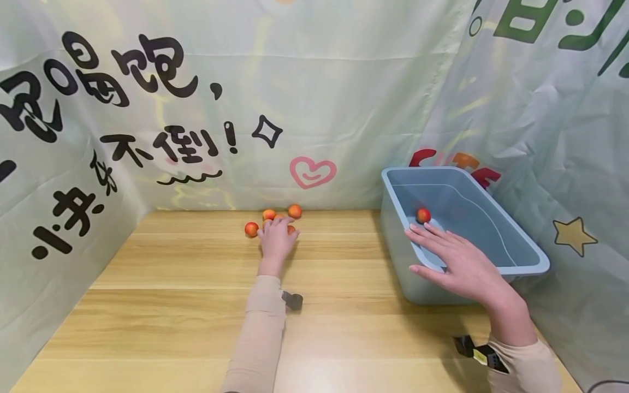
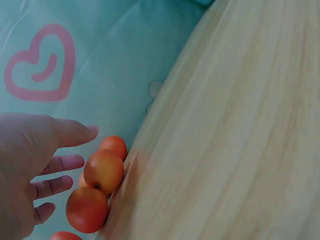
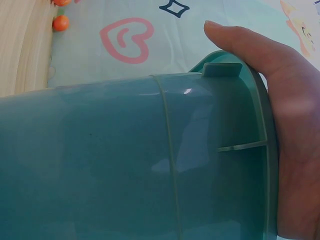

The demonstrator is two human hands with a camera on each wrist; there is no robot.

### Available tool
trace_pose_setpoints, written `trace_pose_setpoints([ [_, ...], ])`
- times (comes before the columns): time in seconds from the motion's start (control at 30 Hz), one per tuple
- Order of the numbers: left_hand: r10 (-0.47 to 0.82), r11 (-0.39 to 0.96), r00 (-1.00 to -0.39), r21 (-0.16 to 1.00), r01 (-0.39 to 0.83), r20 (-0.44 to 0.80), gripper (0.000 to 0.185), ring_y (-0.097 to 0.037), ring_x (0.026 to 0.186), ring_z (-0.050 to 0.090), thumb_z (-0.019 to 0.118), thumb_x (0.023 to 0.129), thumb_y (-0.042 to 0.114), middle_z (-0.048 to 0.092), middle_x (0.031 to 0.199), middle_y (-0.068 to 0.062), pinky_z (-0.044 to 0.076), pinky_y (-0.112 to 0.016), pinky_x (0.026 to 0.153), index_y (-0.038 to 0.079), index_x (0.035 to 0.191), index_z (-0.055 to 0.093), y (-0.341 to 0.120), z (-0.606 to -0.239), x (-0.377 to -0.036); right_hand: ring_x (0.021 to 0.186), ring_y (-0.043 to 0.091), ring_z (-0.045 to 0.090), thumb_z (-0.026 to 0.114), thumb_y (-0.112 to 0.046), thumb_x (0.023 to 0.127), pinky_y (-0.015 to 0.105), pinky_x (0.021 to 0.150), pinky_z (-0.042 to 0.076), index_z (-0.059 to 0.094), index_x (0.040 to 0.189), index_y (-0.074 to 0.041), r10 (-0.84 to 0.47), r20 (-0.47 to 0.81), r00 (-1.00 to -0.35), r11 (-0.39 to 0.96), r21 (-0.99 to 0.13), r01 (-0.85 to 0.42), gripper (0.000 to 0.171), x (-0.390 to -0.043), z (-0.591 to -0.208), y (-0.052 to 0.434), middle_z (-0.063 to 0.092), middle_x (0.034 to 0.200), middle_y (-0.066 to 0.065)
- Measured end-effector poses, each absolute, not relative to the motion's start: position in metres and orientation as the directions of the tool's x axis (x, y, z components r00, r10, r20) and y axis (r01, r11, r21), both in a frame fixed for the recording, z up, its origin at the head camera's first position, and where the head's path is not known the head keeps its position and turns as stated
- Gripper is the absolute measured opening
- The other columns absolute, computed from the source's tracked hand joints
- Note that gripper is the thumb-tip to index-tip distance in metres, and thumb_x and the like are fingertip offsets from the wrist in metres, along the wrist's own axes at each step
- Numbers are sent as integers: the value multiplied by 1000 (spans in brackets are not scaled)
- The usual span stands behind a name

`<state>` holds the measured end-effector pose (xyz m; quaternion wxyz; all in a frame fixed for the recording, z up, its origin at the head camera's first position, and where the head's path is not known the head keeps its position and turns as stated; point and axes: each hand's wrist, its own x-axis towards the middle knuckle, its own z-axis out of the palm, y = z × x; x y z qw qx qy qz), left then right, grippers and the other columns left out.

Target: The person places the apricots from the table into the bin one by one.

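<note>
While over the fruits (image 1: 273,220), left hand (image 1: 276,240) outstretched, fingers (image 2: 60,164) spread.

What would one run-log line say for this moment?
left hand: open, reaching into small orange fruits on table | right hand: open, resting on blue tub rim | tub: one fruit inside

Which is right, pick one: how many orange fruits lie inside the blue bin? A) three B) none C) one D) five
C: the head view shows a single orange fruit inside the blue bin, near the right hand resting on its rim.
</note>
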<state>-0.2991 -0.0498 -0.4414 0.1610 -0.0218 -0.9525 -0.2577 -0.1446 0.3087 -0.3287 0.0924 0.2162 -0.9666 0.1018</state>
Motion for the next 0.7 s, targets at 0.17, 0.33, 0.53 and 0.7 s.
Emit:
trace_pose_setpoints([
  [0.17,-53,878,-948,467,105,313,38,-36,121,50,72,85,27,64,127,-6,34,-54,92,19,122,67,-53,-445,-300,143,33,36,64,-54,87,57,107,33,42,148,-28,-403,226,-887,885,-151,-441,70,-145,-329,309,42,154,5],
  [0.33,-54,899,-954,430,83,296,38,-37,121,48,72,84,22,62,129,-9,33,-54,91,18,122,66,-53,-446,-299,143,31,37,67,-50,86,57,107,34,42,148,-29,-406,240,-882,883,-145,-446,70,-145,-330,310,43,153,4],
  [0.53,-33,913,-955,398,91,295,37,-39,119,47,74,83,20,63,127,-11,34,-55,91,17,119,66,-49,-448,-297,142,31,39,67,-50,86,56,106,35,43,147,-28,-407,255,-877,882,-139,-450,69,-145,-330,309,45,152,4],
  [0.7,-15,921,-957,378,99,289,34,-39,117,46,71,85,20,63,126,-9,34,-55,91,18,118,67,-44,-450,-299,141,32,39,67,-50,86,56,106,34,43,147,-28,-406,254,-878,883,-138,-448,69,-144,-330,309,45,152,4],
])
